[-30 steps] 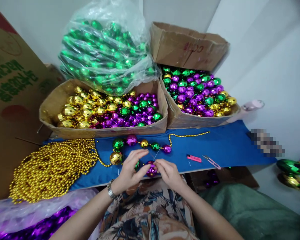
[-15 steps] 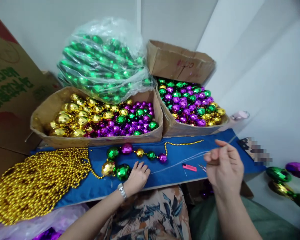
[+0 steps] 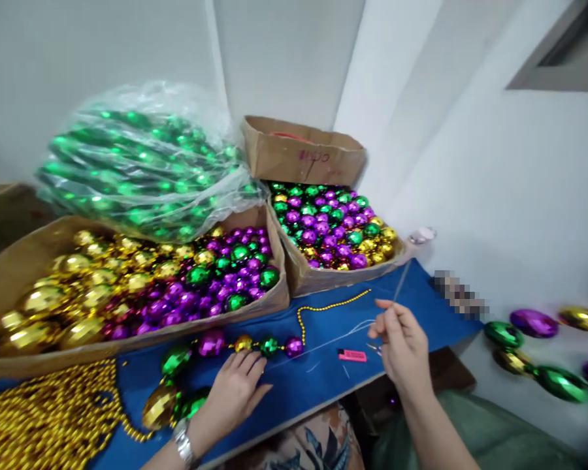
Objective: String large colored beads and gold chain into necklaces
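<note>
Fading from sight near the left hand [image 3: 235, 390], the white thread [image 3: 338, 339] stretches over blue cloth [image 3: 294, 386] to the right hand [image 3: 404, 346], whose closed fingertips pinch it. The left fingers lie loosely spread, any grip unclear; that hand partly covers a green bead [image 3: 193, 403]. Bare cloth between them runs to the table's front edge [image 3: 323, 406].

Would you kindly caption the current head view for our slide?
Right hand gripping pale thread over blue cloth, left hand beside shiny strung beads.
</note>
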